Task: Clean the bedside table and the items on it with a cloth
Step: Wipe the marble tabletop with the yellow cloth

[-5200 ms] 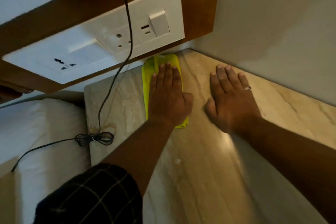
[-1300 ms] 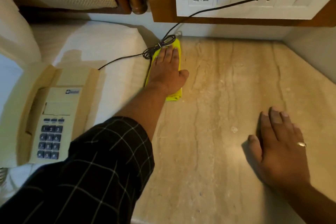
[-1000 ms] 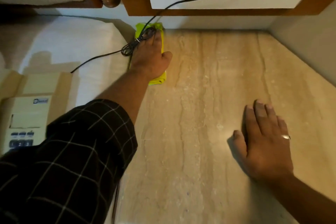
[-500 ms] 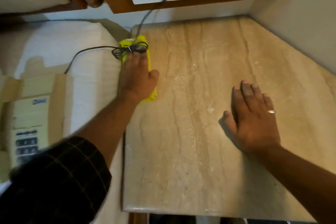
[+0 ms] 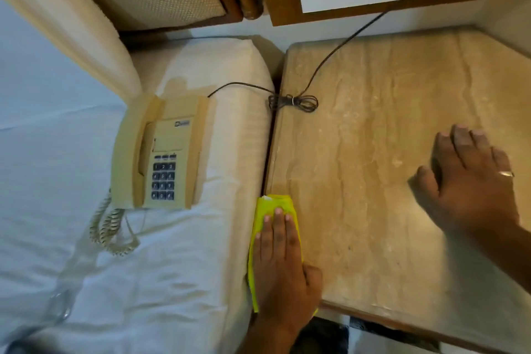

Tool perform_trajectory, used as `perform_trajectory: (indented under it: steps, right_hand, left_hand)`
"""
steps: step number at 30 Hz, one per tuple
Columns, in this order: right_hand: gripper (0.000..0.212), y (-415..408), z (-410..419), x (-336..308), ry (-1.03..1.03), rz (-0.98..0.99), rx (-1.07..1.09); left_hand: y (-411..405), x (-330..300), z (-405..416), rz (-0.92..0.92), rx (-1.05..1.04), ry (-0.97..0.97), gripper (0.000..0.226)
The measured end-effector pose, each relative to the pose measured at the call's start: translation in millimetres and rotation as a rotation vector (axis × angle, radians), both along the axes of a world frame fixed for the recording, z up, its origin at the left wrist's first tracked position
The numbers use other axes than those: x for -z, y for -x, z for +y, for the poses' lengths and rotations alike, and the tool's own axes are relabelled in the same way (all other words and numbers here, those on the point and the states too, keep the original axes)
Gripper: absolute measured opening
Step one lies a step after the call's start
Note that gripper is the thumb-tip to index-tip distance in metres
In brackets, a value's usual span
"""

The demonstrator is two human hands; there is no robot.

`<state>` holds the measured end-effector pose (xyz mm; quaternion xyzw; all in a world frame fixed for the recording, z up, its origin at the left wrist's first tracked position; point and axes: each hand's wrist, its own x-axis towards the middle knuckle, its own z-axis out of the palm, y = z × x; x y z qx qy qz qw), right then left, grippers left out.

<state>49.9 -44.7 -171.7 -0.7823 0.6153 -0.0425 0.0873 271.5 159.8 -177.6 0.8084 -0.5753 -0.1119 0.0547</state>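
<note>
The table top lies bare through its middle and far right. A bundled cord crosses the far left, the left hand on the cloth blocks the near-left edge, and the right hand covers the right side.

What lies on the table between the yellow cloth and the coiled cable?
Nothing: in the head view the table edge between the cloth under the left hand and the coiled cable is bare stone.
</note>
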Motion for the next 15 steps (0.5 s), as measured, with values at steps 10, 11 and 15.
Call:
perform_trajectory:
  steps: [10,11,15]
  right_hand:
    - [0.056,23.1,-11.5,-22.6,-0.085,-0.223,-0.142]
    - [0.048,28.7,-10.2,-27.0,-0.093,-0.273,-0.148]
    - [0.032,61.3,9.7,-26.7,-0.039,-0.335,-0.026]
  left_hand:
    - [88.0,-3.1,-55.6,0.002,0.123,0.018,0.085]
    - [107.8,-2.3,-62.3,0.01,0.142,0.025,0.084]
    - [140.9,-3.8,-74.6,0.128,0.135,0.061,0.08]
